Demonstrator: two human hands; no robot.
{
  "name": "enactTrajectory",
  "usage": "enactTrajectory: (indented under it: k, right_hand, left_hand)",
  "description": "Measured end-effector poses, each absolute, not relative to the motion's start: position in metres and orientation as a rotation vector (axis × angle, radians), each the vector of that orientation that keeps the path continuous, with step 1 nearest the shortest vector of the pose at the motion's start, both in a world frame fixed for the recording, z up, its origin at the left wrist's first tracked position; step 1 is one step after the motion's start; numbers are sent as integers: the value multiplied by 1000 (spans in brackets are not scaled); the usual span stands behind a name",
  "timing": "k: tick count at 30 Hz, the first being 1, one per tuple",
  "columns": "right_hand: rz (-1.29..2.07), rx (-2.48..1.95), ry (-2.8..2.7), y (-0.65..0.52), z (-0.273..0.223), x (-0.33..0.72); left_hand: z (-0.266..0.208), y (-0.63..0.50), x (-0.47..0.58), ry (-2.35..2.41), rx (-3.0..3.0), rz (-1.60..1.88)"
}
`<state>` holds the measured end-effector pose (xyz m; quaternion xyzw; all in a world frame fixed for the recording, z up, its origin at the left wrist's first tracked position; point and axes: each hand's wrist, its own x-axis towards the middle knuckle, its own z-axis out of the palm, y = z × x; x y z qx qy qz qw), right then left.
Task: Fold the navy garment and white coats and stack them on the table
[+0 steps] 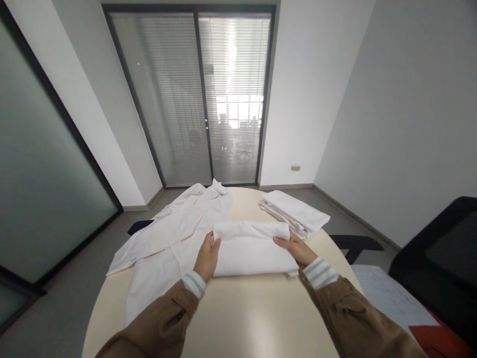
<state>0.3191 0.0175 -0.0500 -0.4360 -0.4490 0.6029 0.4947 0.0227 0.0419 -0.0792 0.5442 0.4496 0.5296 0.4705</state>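
Note:
A white folded garment (253,251) lies flat in front of me, folded into a rough rectangle. My left hand (209,254) grips its left edge, thumb on top and fingers underneath. On the opposite edge, my right hand (296,247) pinches the cloth the same way. To the left a white shirt (167,231) is spread out, its collar at the far end and part of it near my left forearm. A stack of folded white garments (292,211) sits at the far right, just beyond my right hand.
The round cream table (242,318) bears all the cloth. A black office chair (443,258) stands at the right, with papers (391,293) and something red (443,338) beside it. Another dark chair part (139,226) shows past the table's left edge. Glass doors with blinds (194,99) are at the back.

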Motion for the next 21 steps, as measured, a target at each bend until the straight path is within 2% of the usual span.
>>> enactTrajectory:
  k: [21]
  right_hand:
    - [932,-967,-791,76,48,374]
  left_hand:
    - [-83,38,25,1137,1242,1131]
